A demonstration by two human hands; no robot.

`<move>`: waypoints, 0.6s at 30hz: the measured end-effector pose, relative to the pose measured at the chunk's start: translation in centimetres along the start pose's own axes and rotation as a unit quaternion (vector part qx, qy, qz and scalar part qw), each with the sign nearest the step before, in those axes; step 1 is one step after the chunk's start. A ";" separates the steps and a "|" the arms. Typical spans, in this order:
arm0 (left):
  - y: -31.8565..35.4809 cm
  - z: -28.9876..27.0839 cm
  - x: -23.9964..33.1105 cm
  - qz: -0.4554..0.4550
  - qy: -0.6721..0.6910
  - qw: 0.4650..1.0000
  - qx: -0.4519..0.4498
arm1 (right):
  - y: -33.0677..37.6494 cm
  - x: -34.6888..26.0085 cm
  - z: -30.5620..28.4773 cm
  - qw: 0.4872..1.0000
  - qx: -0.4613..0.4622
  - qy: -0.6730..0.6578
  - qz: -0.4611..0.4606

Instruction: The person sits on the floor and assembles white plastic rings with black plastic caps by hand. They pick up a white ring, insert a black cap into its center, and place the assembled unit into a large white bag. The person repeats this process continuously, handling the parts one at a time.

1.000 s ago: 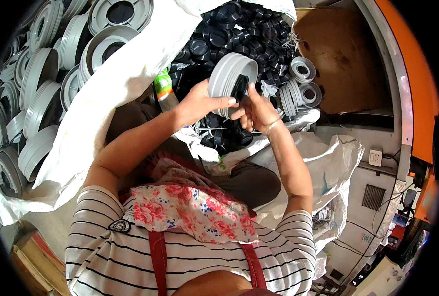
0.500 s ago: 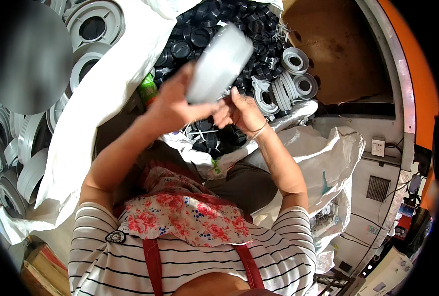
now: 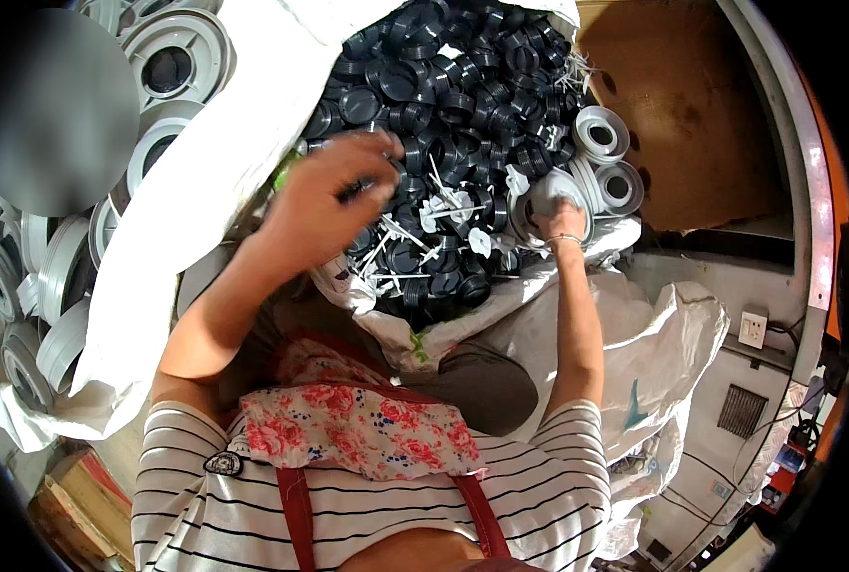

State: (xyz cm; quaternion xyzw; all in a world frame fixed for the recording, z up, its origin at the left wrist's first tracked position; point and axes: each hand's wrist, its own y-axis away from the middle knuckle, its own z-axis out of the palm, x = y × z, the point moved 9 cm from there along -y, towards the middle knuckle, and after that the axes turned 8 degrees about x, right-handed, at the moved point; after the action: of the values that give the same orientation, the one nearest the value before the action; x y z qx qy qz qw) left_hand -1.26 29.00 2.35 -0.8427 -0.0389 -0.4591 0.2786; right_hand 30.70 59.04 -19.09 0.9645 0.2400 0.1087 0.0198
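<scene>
My right hand (image 3: 562, 219) is closed on a grey round plastic fitting (image 3: 549, 187). It sits against a small group of similar grey fittings (image 3: 601, 133) at the right edge of a heap of black threaded plastic caps (image 3: 415, 81). Over the left side of that heap hangs my left hand (image 3: 324, 195), blurred by motion. Its fingers are curved and apart, and dark caps show through the gap. Thin white plastic sprues and scraps (image 3: 448, 210) lie on the caps near both hands.
A white sack (image 3: 219, 124) at the left holds large grey ring-shaped fittings (image 3: 62, 257). Another crumpled white sack (image 3: 624, 315) lies at the right. Beyond it are a brown board (image 3: 691, 114) and a pale panel with a socket (image 3: 752, 329). A cardboard box (image 3: 81, 505) stands lower left.
The grey fitting, held up between my hands before, is now down at the right among the other fittings, in my right hand. My left hand has come away from it.
</scene>
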 end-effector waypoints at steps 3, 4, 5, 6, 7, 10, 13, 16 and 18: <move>2.8 6.7 -1.0 0.031 0.026 0.992 -0.120 | 6.1 -10.6 -11.1 0.974 0.040 -0.127 -0.182; 3.1 7.8 0.0 0.078 -0.038 0.988 -0.127 | 8.9 -14.0 -14.9 0.945 0.034 -0.205 -0.252; 3.3 8.1 0.9 0.118 -0.072 0.982 -0.125 | 11.4 -16.4 -16.7 0.909 0.020 -0.281 -0.308; 3.4 8.4 1.7 0.159 -0.103 0.974 -0.123 | 13.1 -18.0 -18.3 0.864 0.006 -0.353 -0.358; 4.0 9.0 1.1 0.153 -0.040 0.975 -0.155 | 13.5 -19.3 -19.1 0.841 -0.045 -0.394 -0.368; 5.5 10.3 -3.5 -0.089 0.054 0.959 -0.263 | 8.7 -17.4 -14.9 0.760 -0.181 -0.609 -0.139; 4.5 7.7 -5.2 -0.207 0.067 0.963 -0.160 | -3.1 -6.5 -8.9 0.874 0.192 -0.445 0.046; 4.1 6.7 -7.5 -0.351 0.215 0.910 -0.051 | -9.3 0.6 -2.2 0.902 0.237 -0.324 0.158; 3.6 6.0 -7.7 -0.385 0.266 0.884 -0.007 | -9.8 -0.1 -0.7 0.893 0.292 -0.310 0.149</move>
State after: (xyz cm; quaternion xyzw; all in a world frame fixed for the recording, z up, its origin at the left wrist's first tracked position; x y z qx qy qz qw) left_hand -0.05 30.50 -7.89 -0.6094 -0.2812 -0.7377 0.0739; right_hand 25.94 67.62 -19.36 0.9360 0.0962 -0.2688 -0.2059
